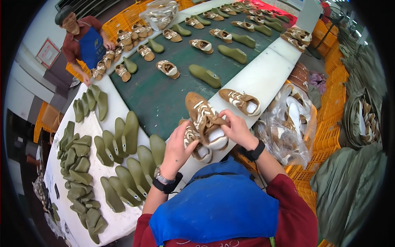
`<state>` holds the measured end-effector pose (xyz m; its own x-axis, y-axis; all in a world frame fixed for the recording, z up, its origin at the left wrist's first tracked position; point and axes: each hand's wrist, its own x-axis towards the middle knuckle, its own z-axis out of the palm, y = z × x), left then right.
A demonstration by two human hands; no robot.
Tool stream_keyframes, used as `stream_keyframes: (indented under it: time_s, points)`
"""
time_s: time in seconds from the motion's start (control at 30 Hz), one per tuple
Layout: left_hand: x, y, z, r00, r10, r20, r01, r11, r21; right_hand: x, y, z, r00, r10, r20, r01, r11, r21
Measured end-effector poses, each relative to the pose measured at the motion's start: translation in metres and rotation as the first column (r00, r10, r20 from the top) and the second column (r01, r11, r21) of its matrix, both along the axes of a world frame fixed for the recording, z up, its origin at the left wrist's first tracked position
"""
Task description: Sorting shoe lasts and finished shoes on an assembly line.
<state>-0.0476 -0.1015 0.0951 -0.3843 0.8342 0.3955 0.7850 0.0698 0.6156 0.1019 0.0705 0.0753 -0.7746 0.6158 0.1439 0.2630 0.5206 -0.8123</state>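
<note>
In front of my blue apron, two brown sneakers with white stripes and laces are between my hands. My right hand (238,129) pinches the collar of the larger-looking sneaker (200,110), whose toe points away from me and whose white inside shows at the heel. My left hand (177,144) is closed around the other sneaker (202,154), partly hidden behind the fingers. Just to the right, a third brown sneaker (240,101) rests on the white ledge (267,78). Beyond it on the green belt lies an olive shoe last (205,76).
Sneakers and lasts stand in rows along the green belt (144,99). Many olive lasts (131,131) cover the white table (94,127) at left. Across the belt a co-worker (88,41) handles sneakers. A plastic bag of shoes (288,123) and orange crates (329,111) are at right.
</note>
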Motion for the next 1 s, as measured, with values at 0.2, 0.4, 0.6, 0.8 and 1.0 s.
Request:
stream_keyframes:
  time_s: [0.2, 0.4, 0.6, 0.8, 1.0]
  points:
    - [-0.012, -0.022, -0.029, 0.994, -0.094, -0.049, 0.077, 0.955, -0.285, 0.026, 0.081, -0.084, 0.992, -0.019, 0.124, -0.003, 0.984, 0.179]
    - [-0.014, -0.027, -0.029, 0.997, -0.078, -0.025, 0.067, 0.952, -0.3, 0.054, 0.122, -0.09, 0.89, -0.264, 0.372, 0.043, 0.859, 0.509]
    - [-0.004, -0.012, -0.016, 0.994, -0.093, 0.062, 0.106, 0.958, -0.266, 0.051, 0.117, -0.102, 0.813, -0.332, 0.479, -0.073, 0.757, 0.65]
    - [0.006, 0.011, -0.015, 0.811, 0.004, 0.585, -0.022, 0.999, 0.023, -0.017, -0.029, 0.001, 0.982, 0.19, -0.007, -0.129, 0.69, 0.712]
    - [-0.007, -0.011, -0.018, 0.622, 0.078, 0.779, -0.012, 0.996, -0.09, -0.029, -0.081, 0.005, 0.823, 0.566, -0.048, -0.492, 0.752, 0.439]
